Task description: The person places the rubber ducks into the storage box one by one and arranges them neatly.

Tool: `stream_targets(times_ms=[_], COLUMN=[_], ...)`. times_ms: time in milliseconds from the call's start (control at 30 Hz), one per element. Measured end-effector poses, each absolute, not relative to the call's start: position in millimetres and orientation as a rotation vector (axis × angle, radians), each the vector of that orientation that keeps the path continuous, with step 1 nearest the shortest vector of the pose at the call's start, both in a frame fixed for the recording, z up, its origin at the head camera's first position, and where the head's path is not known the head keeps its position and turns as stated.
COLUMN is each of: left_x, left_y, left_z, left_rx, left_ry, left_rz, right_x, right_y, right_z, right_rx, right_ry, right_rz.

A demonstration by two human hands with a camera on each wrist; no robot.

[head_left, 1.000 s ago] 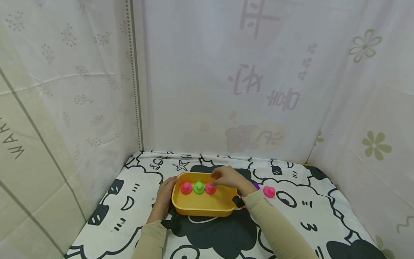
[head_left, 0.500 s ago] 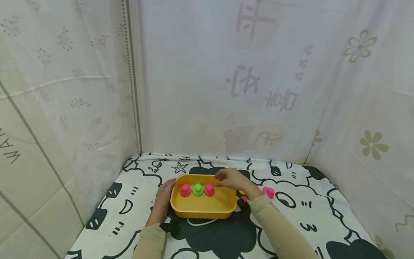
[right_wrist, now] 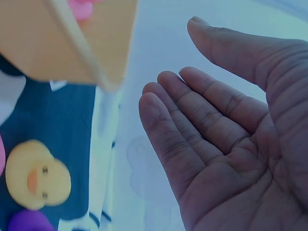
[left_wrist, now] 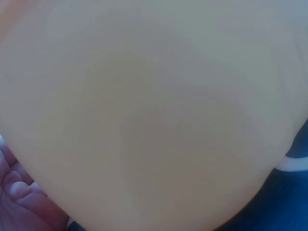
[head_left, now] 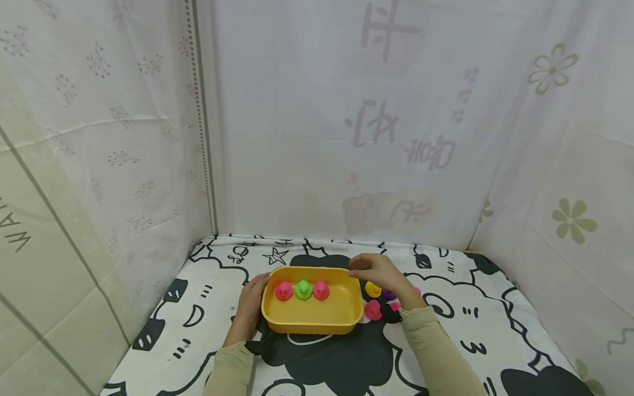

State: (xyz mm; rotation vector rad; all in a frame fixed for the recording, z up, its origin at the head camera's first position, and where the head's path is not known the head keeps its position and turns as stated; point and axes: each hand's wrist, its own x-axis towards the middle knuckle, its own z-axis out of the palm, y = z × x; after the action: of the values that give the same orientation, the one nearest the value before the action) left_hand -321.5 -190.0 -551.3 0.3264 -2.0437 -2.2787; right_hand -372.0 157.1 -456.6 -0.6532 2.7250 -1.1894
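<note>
Down the left-hand curtain (head_left: 54, 242) run dark slanted capitals: there's a W (head_left: 18, 240), now an A (head_left: 10, 221), and the next one's sliced off at the edge! Across to the back curtain (head_left: 277, 137): pale characters (head_left: 380, 124), a faint word (head_left: 430, 153), seemingly reversed, too washed-out to read.

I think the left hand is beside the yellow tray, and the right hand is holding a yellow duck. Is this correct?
Not entirely: the right hand is empty, as the right wrist view shows, and the yellow duck lies apart from it. The left hand is indeed beside the yellow tray.
</note>
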Motion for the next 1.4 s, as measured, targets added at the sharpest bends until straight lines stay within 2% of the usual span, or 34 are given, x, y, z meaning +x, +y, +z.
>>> stream_targets(times_ms=[267,867,1400], left_x=[-323,-321,-322], left_y=[-189,-189,-189], left_z=[-550,-548,-550], left_rx=[0.311,0.31,0.322], left_ry=[-2.047,-2.055,-2.047], left_rz=[-2.282,-2.274,-2.277], right_x=[-368,-360,-356], right_y=[197,262,292], right_z=[-462,-491,-501], right_rx=[-0.449,-0.201,-0.015], right_ry=[2.729,2.618,2.77], right_rz=[-1.35,-1.629,-1.432])
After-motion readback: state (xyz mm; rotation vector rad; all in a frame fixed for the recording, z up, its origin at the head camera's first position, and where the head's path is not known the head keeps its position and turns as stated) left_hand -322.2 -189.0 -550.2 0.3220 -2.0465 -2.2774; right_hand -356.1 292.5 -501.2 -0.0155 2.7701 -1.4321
